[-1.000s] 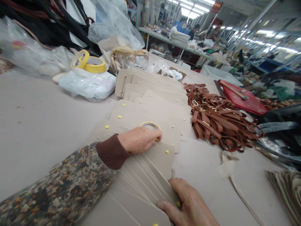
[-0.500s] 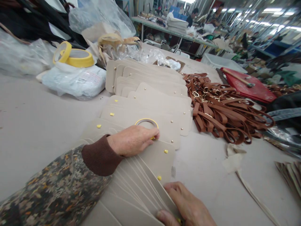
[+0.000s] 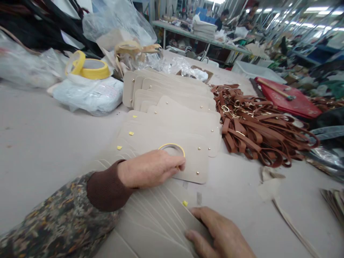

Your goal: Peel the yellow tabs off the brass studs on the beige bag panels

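Note:
My left hand (image 3: 152, 168) lies knuckles up on a fanned stack of beige leather panels (image 3: 161, 215), its fingers curled around a thin yellow tape ring (image 3: 172, 147). At the bottom edge my right hand (image 3: 220, 234) presses flat on the near end of that fan, fingers together, beside a small yellow tape dot (image 3: 185, 203). Beyond the left hand more beige panels (image 3: 172, 122) with gold studs lie overlapped in rows, some marked with yellow dots.
A heap of brown leather straps (image 3: 255, 125) with gold buckles lies to the right. Yellow tape rolls (image 3: 88, 66) sit on a white plastic bag (image 3: 86, 95) at the back left. A red case with a hammer (image 3: 288, 98) is at the far right. People work at distant tables.
The top panel under my hands has slid toward me, uncovering a bare strip of table beside the studded panel. My right hand has shifted slightly right and flattened.

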A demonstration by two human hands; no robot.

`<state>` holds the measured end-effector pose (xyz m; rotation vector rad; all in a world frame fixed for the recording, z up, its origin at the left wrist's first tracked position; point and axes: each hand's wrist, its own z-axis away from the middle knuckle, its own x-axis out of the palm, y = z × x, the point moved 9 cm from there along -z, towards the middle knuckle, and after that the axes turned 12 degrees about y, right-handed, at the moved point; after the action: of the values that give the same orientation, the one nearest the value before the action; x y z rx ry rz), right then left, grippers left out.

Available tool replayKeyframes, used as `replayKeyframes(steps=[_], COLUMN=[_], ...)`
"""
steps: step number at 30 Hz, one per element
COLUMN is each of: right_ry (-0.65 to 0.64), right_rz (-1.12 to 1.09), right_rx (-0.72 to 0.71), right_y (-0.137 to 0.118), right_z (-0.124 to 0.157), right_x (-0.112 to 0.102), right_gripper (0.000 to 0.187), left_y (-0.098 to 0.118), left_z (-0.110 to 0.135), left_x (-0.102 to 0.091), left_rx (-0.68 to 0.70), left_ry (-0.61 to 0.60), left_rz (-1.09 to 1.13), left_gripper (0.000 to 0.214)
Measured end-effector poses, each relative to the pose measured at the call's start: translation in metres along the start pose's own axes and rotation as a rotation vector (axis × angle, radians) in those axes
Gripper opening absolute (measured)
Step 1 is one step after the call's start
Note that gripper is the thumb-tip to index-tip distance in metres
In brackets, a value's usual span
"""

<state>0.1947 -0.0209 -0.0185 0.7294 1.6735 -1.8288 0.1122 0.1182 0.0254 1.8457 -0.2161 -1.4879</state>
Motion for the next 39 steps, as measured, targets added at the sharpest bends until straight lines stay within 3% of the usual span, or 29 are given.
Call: replayKeyframes(steps=[3,6,8,13,20,23,28,30,33,39], right_ry=[0.246,0.53,0.629,0.645,0.644,0.708,0.811,0.823,0.835,0.705], right_rz=[-0.005,-0.044,-0.062,-0.001,0.128,0.224,0.346,0.315,0.211,-0.349], right_rx=[-0.051,-0.058,-0.094,-0.284,-0.447,-0.498,-0.496,-0.49,-0.379,0.191], right_y=[-0.002,-0.008,-0.015,-0.038,-0.06,-0.065,-0.061,-0.06,-0.054,0.0], right_z=[-0.017,-0.028,-0.036,-0.051,-0.056,-0.053,-0.05,-0.049,-0.051,-0.066], right_x=[-0.031,-0.063,-0.072,-0.065,-0.054,-0.053,-0.054,-0.055,-0.059,-0.054], right_gripper=[0.014,0.012,0.013,0.023,0.017,0.015,0.011,0.012,0.011,0.021], left_y=[0.003,0.013,0.019,0.022,0.026,0.028,0.028,0.025,0.024,0.037], left_z=[-0.002,-0.001,0.0,0.003,0.005,0.005,0.003,0.001,0.0,0.005], left_x=[-0.008,-0.009,-0.009,-0.005,0.0,0.0,0.001,0.003,0.003,-0.001], left_rx=[0.072,0.142,0.167,0.16,0.196,0.185,0.169,0.157,0.161,0.205], left_ry=[0.148,0.205,0.233,0.267,0.288,0.292,0.312,0.33,0.389,0.534], left_rz=[0.022,0.029,0.014,-0.06,-0.159,-0.176,-0.147,-0.16,-0.205,-0.246], left_gripper=[0.017,0.02,0.025,0.044,0.038,0.032,0.004,0.005,0.011,0.018])
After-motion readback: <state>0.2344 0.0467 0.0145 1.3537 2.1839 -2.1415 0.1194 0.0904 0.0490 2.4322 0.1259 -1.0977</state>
